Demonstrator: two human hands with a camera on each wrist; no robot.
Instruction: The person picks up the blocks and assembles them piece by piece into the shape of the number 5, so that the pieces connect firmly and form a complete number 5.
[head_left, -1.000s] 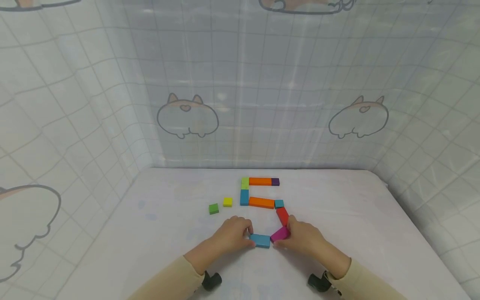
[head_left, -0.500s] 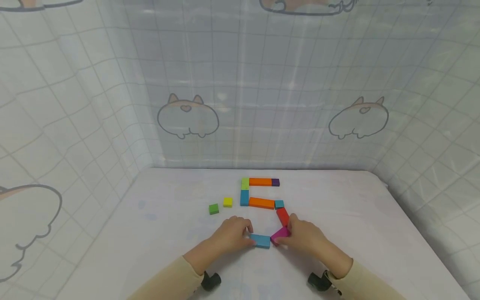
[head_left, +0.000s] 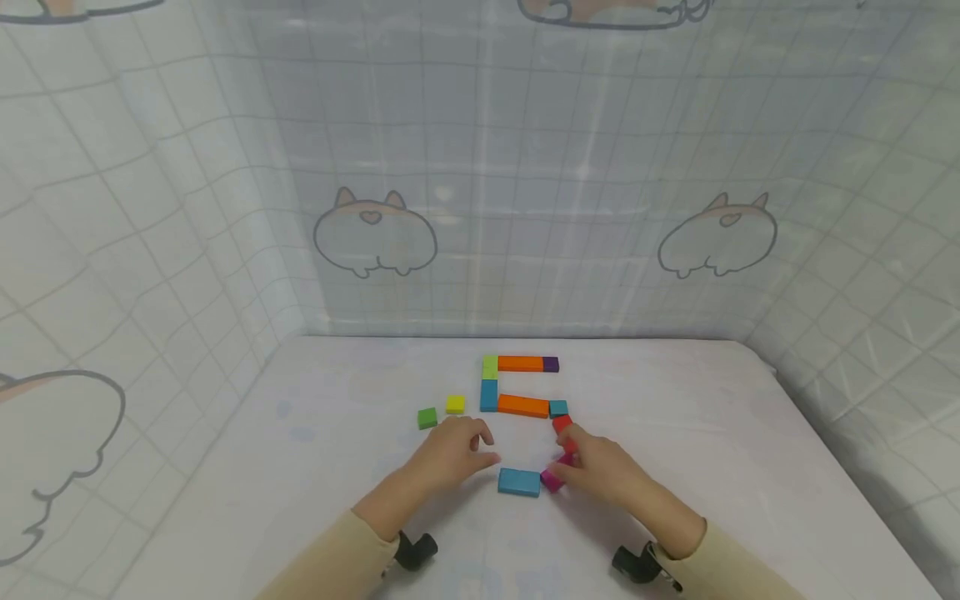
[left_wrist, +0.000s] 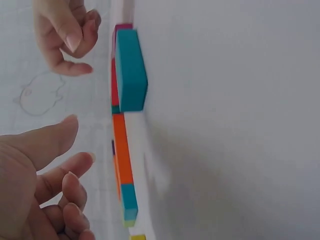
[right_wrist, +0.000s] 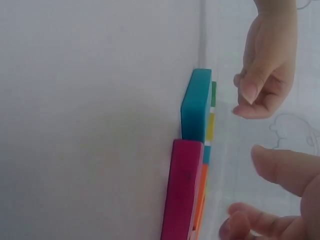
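Observation:
The light-blue block (head_left: pixel 519 482) lies flat on the white table, its right end at the magenta block (head_left: pixel 552 480). My left hand (head_left: pixel 450 452) hovers just above and left of the blue block, thumb and fingers apart, holding nothing. My right hand (head_left: pixel 606 469) is over the magenta block and the red block (head_left: pixel 562 424), partly hiding both in the head view. In the right wrist view its thumb and fingers stand clear of the magenta block (right_wrist: pixel 182 187). A small teal block (head_left: pixel 558 408) touches the red one, beside a long orange block (head_left: pixel 522 406).
Farther back, a blue block (head_left: pixel 489 396), a lime block (head_left: pixel 490 367), another orange block (head_left: pixel 521 363) and a purple block (head_left: pixel 551 364) continue the line. A yellow block (head_left: pixel 455 404) and a green block (head_left: pixel 427 417) lie apart at left. Patterned curtains (head_left: pixel 480 183) surround the table.
My left hand has let go of the light-blue block and moved up and left. The right hand has loosened from the magenta block and shifted slightly up. The blocks stay about where they were.

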